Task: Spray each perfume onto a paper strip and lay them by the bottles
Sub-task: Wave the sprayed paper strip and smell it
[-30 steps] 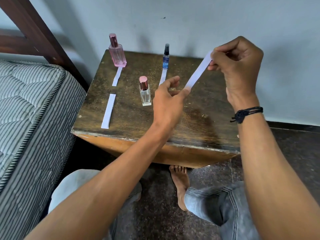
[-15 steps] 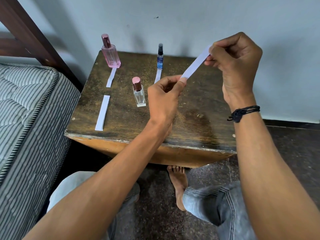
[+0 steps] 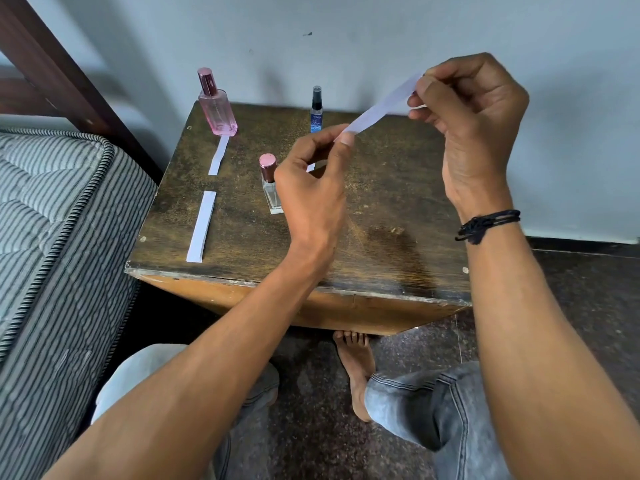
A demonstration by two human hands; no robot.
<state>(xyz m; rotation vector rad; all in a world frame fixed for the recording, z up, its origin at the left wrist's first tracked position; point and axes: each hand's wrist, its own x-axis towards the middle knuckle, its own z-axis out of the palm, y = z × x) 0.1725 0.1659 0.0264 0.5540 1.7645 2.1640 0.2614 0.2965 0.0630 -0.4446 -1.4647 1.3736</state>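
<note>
Fingers of the left hand [image 3: 311, 188] and right hand [image 3: 471, 123] pinch opposite ends of a paper strip [image 3: 379, 110], now raised higher above the tabletop's [image 3: 398, 209] back edge, unplaced; the clear bottle [image 3: 270, 183] lacks one.

Table's [image 3: 398, 202] right half lies open; three upright bottles and flat paper strips occupy the left.

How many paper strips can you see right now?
4. One held between both hands; one by the pink bottle; one near the table's front left edge; one below the blue bottle, mostly hidden by the left hand.
</note>
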